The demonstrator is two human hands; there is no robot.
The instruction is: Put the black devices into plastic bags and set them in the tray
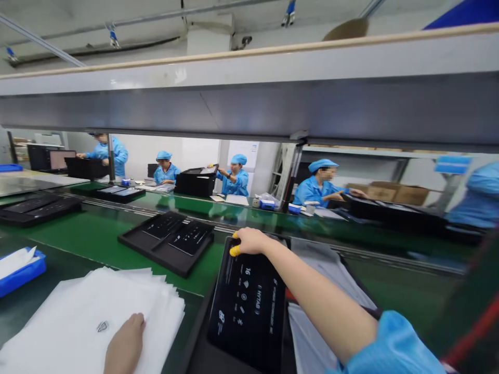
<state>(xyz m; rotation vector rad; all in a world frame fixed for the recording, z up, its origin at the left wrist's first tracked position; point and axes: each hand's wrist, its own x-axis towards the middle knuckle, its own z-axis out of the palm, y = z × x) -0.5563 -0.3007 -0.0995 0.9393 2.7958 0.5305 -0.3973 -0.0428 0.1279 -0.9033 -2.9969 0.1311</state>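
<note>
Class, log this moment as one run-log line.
left hand: flat on white sheets | right hand: grips black tablet at far edge | nearby: black tray on green belt

My right hand (249,240) wears yellow rubber caps on two fingertips, nearest the black tablet (249,306); a bright blue sleeve covers that upper arm. My left hand (125,345) is bare.
</note>
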